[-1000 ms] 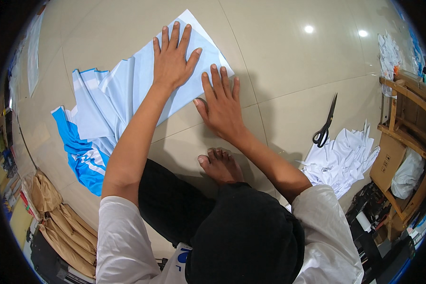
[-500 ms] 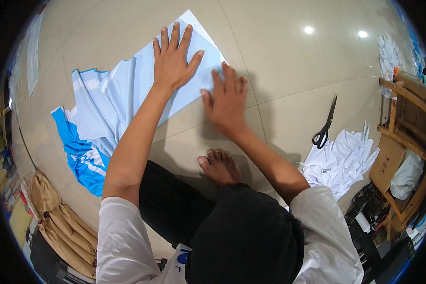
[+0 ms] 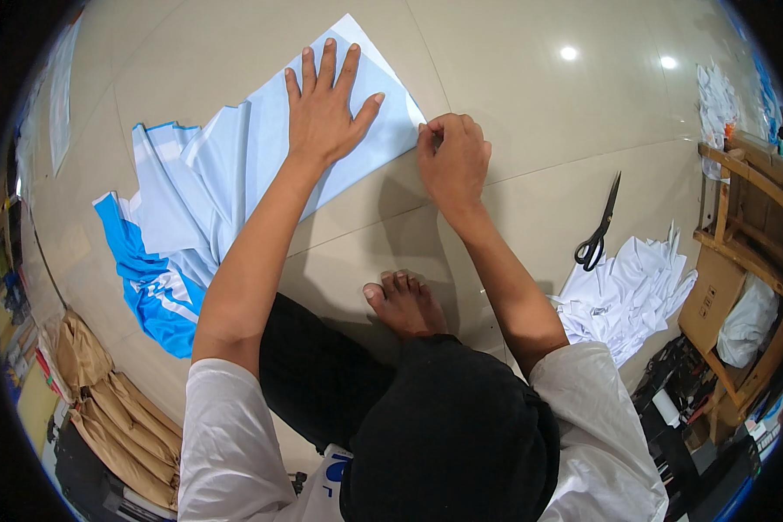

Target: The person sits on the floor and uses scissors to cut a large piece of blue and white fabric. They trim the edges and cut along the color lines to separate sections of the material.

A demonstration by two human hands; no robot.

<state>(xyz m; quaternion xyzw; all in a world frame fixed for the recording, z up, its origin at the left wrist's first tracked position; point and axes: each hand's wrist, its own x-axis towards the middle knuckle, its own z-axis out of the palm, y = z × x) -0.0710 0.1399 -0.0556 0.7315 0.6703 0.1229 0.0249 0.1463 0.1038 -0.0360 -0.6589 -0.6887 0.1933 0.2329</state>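
Note:
A light blue and white piece of fabric (image 3: pixel 265 148) lies spread over the tiled floor, smooth at its far end and gathered in folds toward the left. My left hand (image 3: pixel 326 122) rests flat on the smooth part with its fingers spread. At the right corner of the fabric, my right hand (image 3: pixel 457 161) is closed, thumb and forefinger pinching the corner. Bright blue fabric with white markings (image 3: pixel 155 283) lies bunched at the near left end, joining the pale folds.
Black-handled scissors (image 3: pixel 597 230) lie on the floor at the right. Beside them is a heap of white fabric scraps (image 3: pixel 622 296). A wooden frame (image 3: pixel 726 226) with a cardboard box (image 3: pixel 712 291) stands at the far right. Brown paper-like wrapping (image 3: pixel 117 409) lies at the lower left.
My right hand has moved right and slightly outward from near the fabric's edge, its fingers closing on the corner. My left hand has shifted slightly right, still flat.

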